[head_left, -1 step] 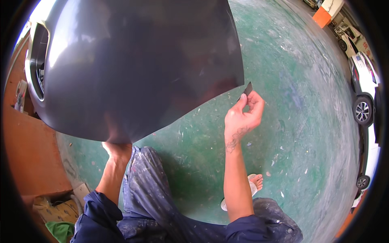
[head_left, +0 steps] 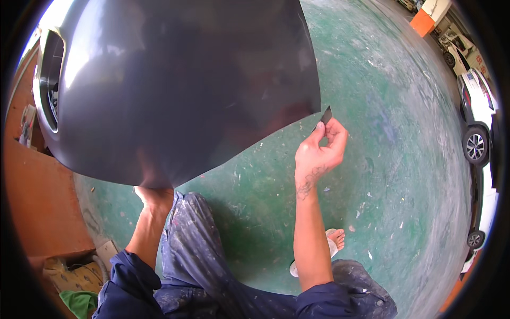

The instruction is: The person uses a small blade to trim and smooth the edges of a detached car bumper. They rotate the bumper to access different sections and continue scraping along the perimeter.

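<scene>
A large dark grey car body panel (head_left: 186, 85), smooth and glossy like a hood, fills the upper left of the view. My left hand (head_left: 154, 196) reaches beneath its near edge, and the fingers are hidden by the panel. To the right of the panel's corner, my right hand (head_left: 321, 146) is closed in a pinch. Between its thumb and fingers is a small thin dark sheet (head_left: 326, 114), perhaps sandpaper. The sheet's tip points up beside the corner, with a narrow gap between them.
Green worn floor (head_left: 393, 175) spreads below and to the right. An orange box-like surface (head_left: 42, 202) stands at left, with a green cloth (head_left: 78, 303) near its foot. White cars (head_left: 481, 143) are parked along the far right. My bent knee (head_left: 194, 204) is close to the panel.
My right hand and the dark sheet have shifted very slightly up and to the right. The panel and my left hand look unmoved.
</scene>
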`<state>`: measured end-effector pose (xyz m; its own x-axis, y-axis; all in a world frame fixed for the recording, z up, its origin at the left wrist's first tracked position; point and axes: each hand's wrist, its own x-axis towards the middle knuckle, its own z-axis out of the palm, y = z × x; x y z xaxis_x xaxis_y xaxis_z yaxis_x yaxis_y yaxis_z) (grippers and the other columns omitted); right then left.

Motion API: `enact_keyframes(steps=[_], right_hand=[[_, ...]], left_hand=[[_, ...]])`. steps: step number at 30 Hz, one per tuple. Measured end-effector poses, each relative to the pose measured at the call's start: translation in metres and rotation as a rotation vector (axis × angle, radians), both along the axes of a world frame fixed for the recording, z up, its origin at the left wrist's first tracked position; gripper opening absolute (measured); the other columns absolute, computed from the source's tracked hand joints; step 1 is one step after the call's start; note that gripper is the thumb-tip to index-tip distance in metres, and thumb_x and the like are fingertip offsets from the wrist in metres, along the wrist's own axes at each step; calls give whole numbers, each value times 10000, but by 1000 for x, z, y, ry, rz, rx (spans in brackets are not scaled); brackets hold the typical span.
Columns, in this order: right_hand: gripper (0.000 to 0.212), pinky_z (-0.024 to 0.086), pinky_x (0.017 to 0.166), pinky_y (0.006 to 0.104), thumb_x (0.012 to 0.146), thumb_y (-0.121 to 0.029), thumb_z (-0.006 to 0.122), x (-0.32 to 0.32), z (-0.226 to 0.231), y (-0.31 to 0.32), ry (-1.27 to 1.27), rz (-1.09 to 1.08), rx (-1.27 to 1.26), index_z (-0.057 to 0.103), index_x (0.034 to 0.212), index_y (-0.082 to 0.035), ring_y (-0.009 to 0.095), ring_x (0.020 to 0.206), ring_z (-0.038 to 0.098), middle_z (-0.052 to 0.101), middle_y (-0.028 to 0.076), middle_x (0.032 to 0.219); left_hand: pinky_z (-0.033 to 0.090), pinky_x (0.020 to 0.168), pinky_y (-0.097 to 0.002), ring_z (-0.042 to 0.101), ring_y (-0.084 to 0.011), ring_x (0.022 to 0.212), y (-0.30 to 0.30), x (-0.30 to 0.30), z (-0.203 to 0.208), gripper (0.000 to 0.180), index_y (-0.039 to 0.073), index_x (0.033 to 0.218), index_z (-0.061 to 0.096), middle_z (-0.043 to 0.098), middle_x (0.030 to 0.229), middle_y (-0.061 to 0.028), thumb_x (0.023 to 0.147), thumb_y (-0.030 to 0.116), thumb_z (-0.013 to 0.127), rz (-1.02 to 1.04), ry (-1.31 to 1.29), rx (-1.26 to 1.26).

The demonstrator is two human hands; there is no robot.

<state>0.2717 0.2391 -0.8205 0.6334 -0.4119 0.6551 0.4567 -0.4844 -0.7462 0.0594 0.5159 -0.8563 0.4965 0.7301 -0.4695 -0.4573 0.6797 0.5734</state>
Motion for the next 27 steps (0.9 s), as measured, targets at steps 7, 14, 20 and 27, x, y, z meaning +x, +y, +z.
enact_keyframes(steps=[7,14,20,27], right_hand=[[217,517,718,345,854,160,627,5,13,11,-42,35,-10,673,1006,11,216,745,612,635,89,910],[197,510,715,345,856,148,635,-25,12,34,-81,133,0,679,994,15,217,748,609,654,96,917],[179,527,738,363,875,146,633,-51,7,50,-125,189,-18,682,999,27,248,786,630,665,118,941],[184,545,711,366,874,165,616,-83,8,68,-178,254,-78,682,1015,67,281,815,660,672,151,941]], left_hand=[[587,942,-254,694,-108,1105,-1,-2,0,329,125,1308,685,727,1251,44,1086,346,585,-48,-29,1],[598,901,-244,708,-110,1048,-9,2,3,305,134,1283,699,735,1216,43,1086,337,583,-13,10,-4],[607,903,-265,713,-127,1051,-8,0,5,311,131,1294,697,735,1224,38,1080,330,590,-16,-17,4],[593,967,-301,698,-146,1111,-5,-6,4,334,138,1324,683,723,1264,32,1099,336,535,-28,5,-12]])
